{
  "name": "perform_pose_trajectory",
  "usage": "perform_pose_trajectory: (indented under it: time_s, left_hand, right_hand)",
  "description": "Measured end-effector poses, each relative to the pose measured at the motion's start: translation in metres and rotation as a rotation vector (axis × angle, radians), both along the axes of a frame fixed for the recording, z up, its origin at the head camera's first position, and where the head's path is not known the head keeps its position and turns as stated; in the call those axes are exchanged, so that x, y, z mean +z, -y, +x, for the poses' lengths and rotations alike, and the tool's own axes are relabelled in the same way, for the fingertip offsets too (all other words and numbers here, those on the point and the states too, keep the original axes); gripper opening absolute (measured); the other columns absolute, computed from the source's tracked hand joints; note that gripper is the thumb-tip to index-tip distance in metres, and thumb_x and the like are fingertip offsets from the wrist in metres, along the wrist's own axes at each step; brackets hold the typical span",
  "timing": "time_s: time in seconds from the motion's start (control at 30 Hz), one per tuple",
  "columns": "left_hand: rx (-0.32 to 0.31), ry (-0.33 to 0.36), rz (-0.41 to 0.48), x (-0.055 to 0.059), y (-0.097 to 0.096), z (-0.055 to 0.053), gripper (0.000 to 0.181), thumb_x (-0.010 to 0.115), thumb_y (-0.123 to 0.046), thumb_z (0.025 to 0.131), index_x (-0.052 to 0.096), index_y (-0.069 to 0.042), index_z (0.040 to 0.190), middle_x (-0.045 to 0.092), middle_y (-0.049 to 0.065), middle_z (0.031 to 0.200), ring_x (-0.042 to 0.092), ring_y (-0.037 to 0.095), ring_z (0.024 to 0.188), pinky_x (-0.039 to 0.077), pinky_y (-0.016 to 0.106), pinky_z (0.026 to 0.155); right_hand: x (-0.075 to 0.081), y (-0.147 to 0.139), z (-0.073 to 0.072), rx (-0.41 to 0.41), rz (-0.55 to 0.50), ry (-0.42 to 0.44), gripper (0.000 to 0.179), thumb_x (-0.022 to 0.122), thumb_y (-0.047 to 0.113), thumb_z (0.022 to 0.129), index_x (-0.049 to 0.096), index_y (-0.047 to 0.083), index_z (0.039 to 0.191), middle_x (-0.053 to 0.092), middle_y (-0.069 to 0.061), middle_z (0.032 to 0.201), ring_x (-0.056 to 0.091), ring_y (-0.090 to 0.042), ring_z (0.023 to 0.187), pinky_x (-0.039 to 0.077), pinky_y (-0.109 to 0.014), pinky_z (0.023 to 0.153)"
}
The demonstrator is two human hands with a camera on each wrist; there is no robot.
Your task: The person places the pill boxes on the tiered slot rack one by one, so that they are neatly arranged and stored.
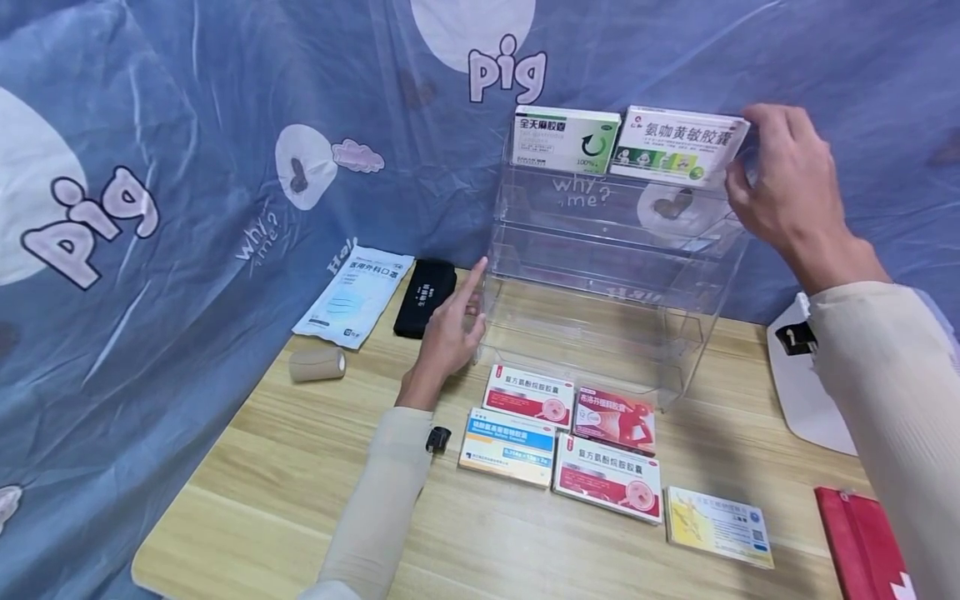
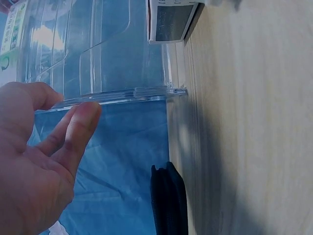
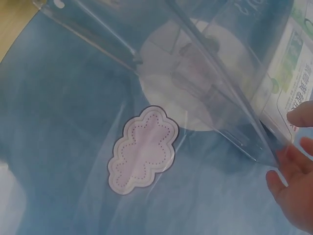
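Note:
A clear stepped display rack (image 1: 592,275) stands at the table's back. Two medicine boxes sit side by side on its top step: a green-and-white box (image 1: 551,137) and a white box with a green band (image 1: 667,150). My right hand (image 1: 791,179) holds the right end of the banded box, thumb at its front. In the right wrist view, that hand's fingers (image 3: 293,161) are beside the rack's edge. My left hand (image 1: 450,329) touches the rack's left side panel, its index finger extended. The left wrist view shows its fingertips (image 2: 88,115) against the panel's edge.
Several medicine boxes lie before the rack, among them a blue-and-white box (image 1: 510,446), a pink box (image 1: 615,417) and a yellow-and-white box (image 1: 716,525). Left are a mask packet (image 1: 356,296), a black pouch (image 1: 426,298) and a brown roll (image 1: 317,365). A red pouch (image 1: 858,533) lies right.

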State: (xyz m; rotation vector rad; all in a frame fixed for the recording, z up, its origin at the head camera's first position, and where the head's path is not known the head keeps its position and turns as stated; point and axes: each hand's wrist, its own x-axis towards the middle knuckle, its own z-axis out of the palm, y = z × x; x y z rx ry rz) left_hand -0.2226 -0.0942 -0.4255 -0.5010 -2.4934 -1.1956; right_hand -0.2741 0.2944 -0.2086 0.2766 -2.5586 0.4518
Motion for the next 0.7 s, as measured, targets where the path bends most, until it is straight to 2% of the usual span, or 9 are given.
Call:
perform_pose_trajectory:
  time_s: [0.23,0.33,0.47,0.57,0.7]
  left_hand:
    - [0.013,0.006,-0.005,-0.002,0.003,0.003,0.091,0.066,0.002,0.098,0.027,-0.034,0.172,0.072,0.015,0.13,0.074,0.029,0.11,0.064,0.047,0.088]
    - [0.011,0.015,-0.003,-0.002,0.003,0.003,0.091,0.065,0.002,0.099,0.026,-0.035,0.172,0.072,0.015,0.131,0.074,0.028,0.111,0.064,0.047,0.089]
    - [-0.008,0.013,0.01,-0.001,0.003,0.003,0.09,0.064,0.002,0.099,0.026,-0.035,0.172,0.067,0.013,0.144,0.073,0.029,0.113,0.064,0.049,0.09]
    - [-0.02,0.005,0.016,0.001,0.002,0.003,0.09,0.064,0.002,0.099,0.026,-0.034,0.172,0.066,0.013,0.148,0.073,0.029,0.112,0.064,0.05,0.089]
    - [-0.02,-0.002,0.011,0.003,0.002,0.002,0.09,0.064,0.003,0.099,0.026,-0.033,0.172,0.068,0.014,0.143,0.073,0.029,0.111,0.064,0.048,0.087]
  right_hand:
    - [-0.005,-0.003,0.016,0.025,-0.03,-0.048,0.064,0.058,0.009,0.101,0.04,0.003,0.162,0.041,-0.027,0.167,0.038,-0.05,0.155,0.025,-0.063,0.133]
    - [-0.012,-0.005,0.027,0.046,-0.046,-0.1,0.063,0.061,0.009,0.099,0.044,0.002,0.159,0.044,-0.027,0.164,0.041,-0.049,0.153,0.029,-0.06,0.132]
    - [-0.028,-0.009,0.047,0.056,-0.058,-0.15,0.062,0.064,0.007,0.097,0.048,0.001,0.157,0.048,-0.027,0.161,0.044,-0.049,0.15,0.033,-0.06,0.13]
    - [-0.04,-0.01,0.063,0.053,-0.061,-0.149,0.063,0.066,0.007,0.097,0.048,0.001,0.157,0.048,-0.027,0.161,0.044,-0.049,0.15,0.035,-0.062,0.128]
    - [-0.054,-0.01,0.084,0.073,-0.075,-0.151,0.063,0.067,0.006,0.095,0.05,-0.001,0.155,0.05,-0.029,0.158,0.046,-0.051,0.147,0.036,-0.063,0.127]
